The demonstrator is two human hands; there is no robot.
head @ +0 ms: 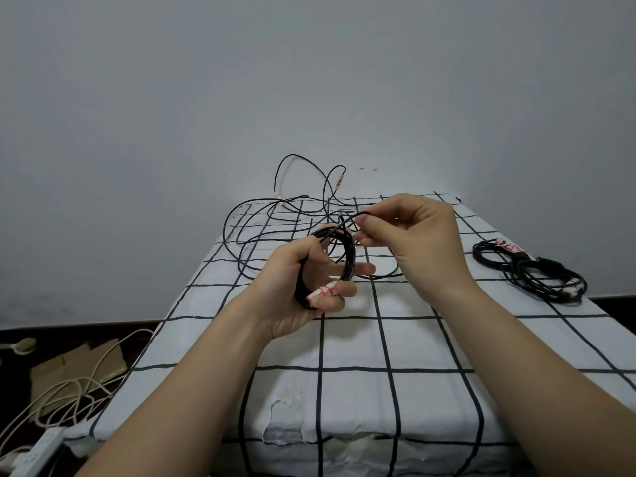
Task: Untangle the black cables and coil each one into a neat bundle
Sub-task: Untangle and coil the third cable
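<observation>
Left hand (303,287) grips a partly wound coil (339,256) of black cable above the grid-patterned cloth (395,339); a red-and-white label (321,291) sits by its fingers. Right hand (409,235) pinches the cable's free strand (347,220) just above the coil. Loose tangled cable (272,218) lies beyond; what appears to be a finished bundle (530,273) rests at far right.

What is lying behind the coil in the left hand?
Loose black cable sprawls on the checked cloth behind the coil in the left hand. The right hand covers part of it.
</observation>
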